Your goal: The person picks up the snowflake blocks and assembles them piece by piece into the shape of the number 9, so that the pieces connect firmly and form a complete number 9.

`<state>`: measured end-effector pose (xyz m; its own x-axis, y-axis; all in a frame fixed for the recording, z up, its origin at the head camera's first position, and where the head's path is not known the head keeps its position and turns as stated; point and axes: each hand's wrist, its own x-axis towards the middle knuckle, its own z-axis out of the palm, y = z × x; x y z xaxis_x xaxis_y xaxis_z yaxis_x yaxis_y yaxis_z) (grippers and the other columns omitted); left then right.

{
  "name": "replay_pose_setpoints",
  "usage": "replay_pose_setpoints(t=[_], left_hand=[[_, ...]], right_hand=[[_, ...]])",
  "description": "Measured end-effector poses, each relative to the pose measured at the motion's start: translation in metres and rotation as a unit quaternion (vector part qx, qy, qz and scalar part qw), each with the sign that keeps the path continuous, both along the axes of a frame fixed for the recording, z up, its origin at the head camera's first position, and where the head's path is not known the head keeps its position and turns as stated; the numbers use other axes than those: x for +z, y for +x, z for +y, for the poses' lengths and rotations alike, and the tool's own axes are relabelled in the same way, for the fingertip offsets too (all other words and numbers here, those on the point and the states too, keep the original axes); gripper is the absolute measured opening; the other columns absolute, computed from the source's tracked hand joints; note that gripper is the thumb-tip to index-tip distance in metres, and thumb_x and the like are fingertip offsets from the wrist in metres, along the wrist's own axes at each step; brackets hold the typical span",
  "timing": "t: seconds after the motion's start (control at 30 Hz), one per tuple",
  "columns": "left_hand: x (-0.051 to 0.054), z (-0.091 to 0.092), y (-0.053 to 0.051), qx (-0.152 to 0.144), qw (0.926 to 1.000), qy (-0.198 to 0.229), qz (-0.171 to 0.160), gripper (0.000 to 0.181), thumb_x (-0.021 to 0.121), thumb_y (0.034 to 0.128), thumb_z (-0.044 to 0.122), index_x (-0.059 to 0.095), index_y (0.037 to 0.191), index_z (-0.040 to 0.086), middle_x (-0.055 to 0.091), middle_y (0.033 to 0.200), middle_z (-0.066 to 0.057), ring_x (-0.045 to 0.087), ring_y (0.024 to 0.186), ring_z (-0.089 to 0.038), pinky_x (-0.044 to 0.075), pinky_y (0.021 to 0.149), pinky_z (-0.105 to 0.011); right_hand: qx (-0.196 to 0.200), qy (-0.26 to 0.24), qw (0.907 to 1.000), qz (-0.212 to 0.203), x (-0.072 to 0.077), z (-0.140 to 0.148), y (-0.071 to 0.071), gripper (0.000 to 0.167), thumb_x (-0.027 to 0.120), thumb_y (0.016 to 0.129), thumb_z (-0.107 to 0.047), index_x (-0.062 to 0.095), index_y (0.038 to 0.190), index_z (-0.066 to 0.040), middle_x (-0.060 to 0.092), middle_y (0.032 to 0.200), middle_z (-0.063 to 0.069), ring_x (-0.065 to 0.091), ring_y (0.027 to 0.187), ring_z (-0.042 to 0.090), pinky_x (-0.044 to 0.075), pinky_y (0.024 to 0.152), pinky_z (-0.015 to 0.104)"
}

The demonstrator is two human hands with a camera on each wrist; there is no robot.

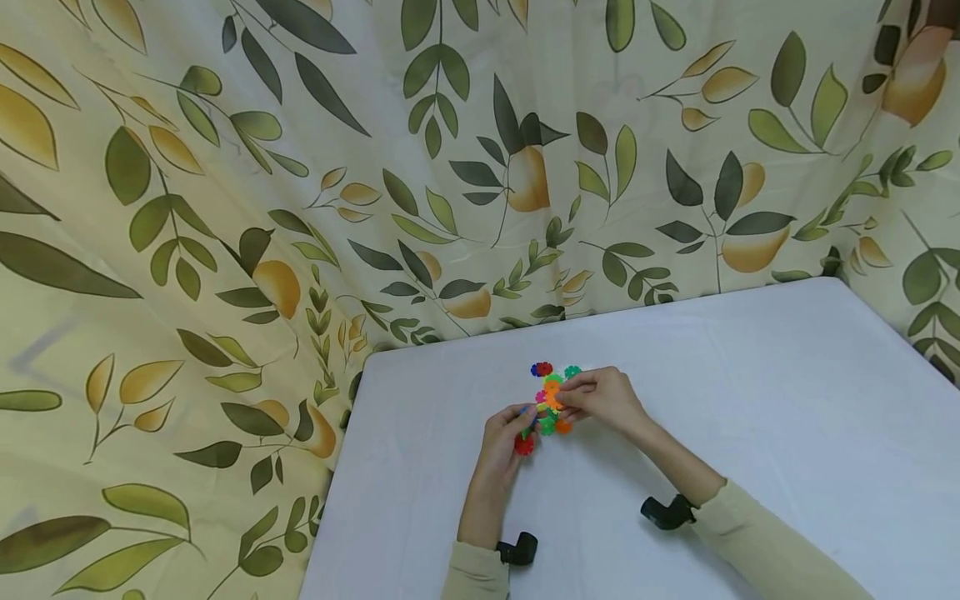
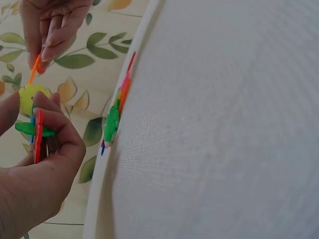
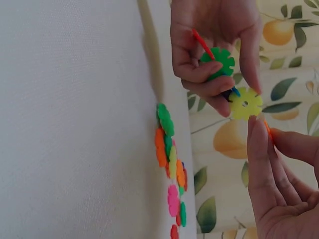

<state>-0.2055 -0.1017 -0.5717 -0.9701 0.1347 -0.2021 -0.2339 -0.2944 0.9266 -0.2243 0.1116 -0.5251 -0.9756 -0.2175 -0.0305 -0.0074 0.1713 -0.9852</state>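
My left hand grips a small joined chain of notched plastic snowflake discs. In the right wrist view the chain shows a red disc seen edge-on, a green disc, a blue disc mostly hidden by fingers, and a yellow disc at its end. Between thumb and fingers my right hand pinches an orange disc, which stands edge-on at the yellow disc's rim. Whether their slots interlock I cannot tell.
Loose discs in several colours, such as a green disc and a pink disc, lie on the white-covered table beyond and below the hands. A leaf-patterned curtain hangs along the table's back and left edges.
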Motion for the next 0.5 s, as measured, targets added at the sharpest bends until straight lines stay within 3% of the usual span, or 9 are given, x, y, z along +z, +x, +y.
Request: replay_pose_setpoints(t=[0.2, 0.5], left_hand=[[0.0007, 0.0010, 0.0001, 0.007, 1.0000, -0.004, 0.000, 0.028, 0.075, 0.0981, 0.019, 0.070, 0.112, -0.004, 0.074, 0.101, -0.015, 0.064, 0.084, -0.016, 0.056, 0.072, -0.021], [-0.0009, 0.0001, 0.0006, -0.006, 0.9996, -0.023, 0.015, 0.025, 0.077, 0.0960, 0.015, 0.072, 0.109, -0.005, 0.074, 0.096, -0.009, 0.065, 0.083, -0.015, 0.055, 0.073, -0.022]], right_hand=[[-0.002, 0.003, 1.0000, 0.000, -0.0017, -0.0002, 0.0004, 0.021, 0.078, 0.094, -0.012, 0.075, 0.104, 0.007, 0.078, 0.087, 0.017, 0.077, 0.074, 0.034, 0.062, 0.074, 0.049], [-0.001, 0.032, 0.9994, 0.015, -0.0018, -0.0021, 0.0024, 0.018, 0.079, 0.093, -0.010, 0.078, 0.104, 0.004, 0.078, 0.086, 0.013, 0.076, 0.071, 0.031, 0.063, 0.071, 0.045]])
